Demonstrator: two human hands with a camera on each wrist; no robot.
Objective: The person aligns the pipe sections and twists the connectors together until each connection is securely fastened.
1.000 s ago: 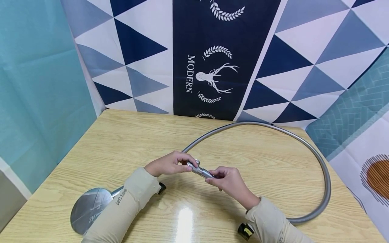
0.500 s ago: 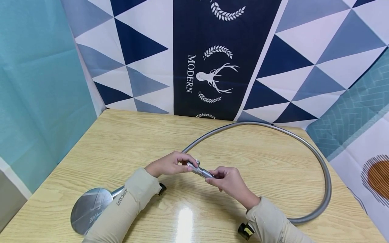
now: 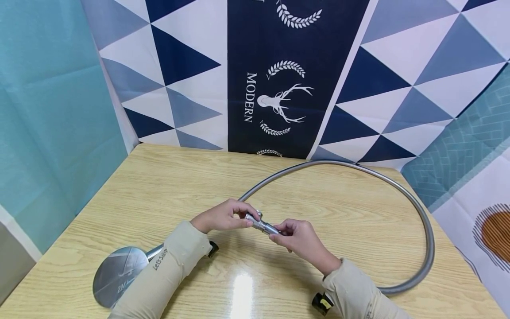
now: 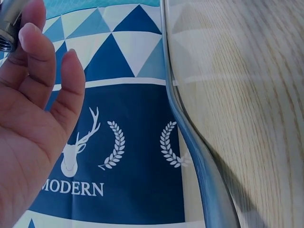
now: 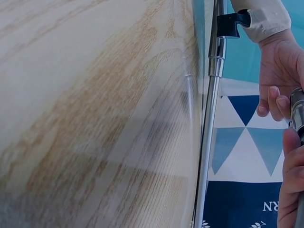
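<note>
Over the middle of the table, my left hand (image 3: 225, 215) pinches one end of a small chrome pipe fitting (image 3: 260, 225) between thumb and fingers. A short side piece sticks up from it. In the left wrist view, the fitting (image 4: 10, 23) shows an open, threaded end. My right hand (image 3: 303, 239) grips the fitting's other end, where a grey tube (image 5: 300, 213) shows beside the fingers in the right wrist view. That joint is mostly hidden by the fingers. A grey flexible shower hose (image 3: 428, 230) loops behind both hands and passes under the right forearm.
A round chrome shower head (image 3: 118, 277) lies at the left, partly under the left sleeve. Its chrome pipe (image 5: 209, 118) runs along the wooden table (image 3: 179, 177). Black wrist mounts (image 3: 321, 303) hang below the sleeves. Patterned cloth (image 3: 191, 75) hangs behind the table.
</note>
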